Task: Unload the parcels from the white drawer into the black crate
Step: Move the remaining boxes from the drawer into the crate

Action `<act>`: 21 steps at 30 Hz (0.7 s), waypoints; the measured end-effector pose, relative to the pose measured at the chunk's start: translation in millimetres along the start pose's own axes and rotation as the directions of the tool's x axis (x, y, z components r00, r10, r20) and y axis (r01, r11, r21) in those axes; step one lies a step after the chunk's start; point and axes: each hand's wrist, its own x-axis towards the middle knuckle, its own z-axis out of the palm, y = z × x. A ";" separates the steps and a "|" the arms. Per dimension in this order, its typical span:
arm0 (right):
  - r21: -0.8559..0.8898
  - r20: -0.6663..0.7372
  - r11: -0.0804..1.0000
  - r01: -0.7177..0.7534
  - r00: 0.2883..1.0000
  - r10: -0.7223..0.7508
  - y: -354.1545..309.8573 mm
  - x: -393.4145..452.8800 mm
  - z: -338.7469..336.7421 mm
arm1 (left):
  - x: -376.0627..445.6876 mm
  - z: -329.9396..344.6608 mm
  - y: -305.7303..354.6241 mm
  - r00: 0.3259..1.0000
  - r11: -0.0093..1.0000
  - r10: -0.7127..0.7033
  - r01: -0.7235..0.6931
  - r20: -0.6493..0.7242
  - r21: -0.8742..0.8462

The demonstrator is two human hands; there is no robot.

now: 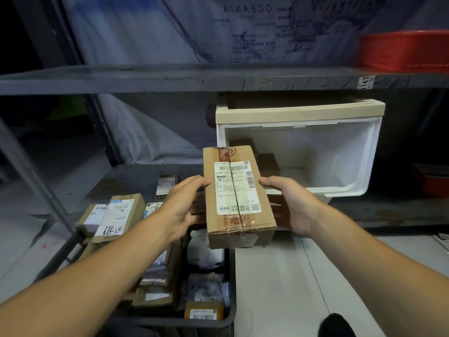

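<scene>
hands: left hand (181, 204) and right hand (289, 203) are gripping opposite sides of the cardboard parcel (239, 198)
parcel label: is reading "8元"
shelf tag (366, 82): is showing "147"
black crate (229, 283): is sitting under the parcel, holding labelled parcels

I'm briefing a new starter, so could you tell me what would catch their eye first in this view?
First, the brown cardboard box with a white label, held mid-frame between the left hand and right hand. Behind it, the white drawer stands open on the shelf. At lower left, the black crate is packed with parcels.
</scene>
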 end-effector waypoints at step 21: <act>0.006 -0.032 0.991 -0.133 0.991 0.133 77.1 40.0 77.3 | 15.0 -64.4 -47.8 0.985 0.981 -0.095 0.117 -0.143 0.156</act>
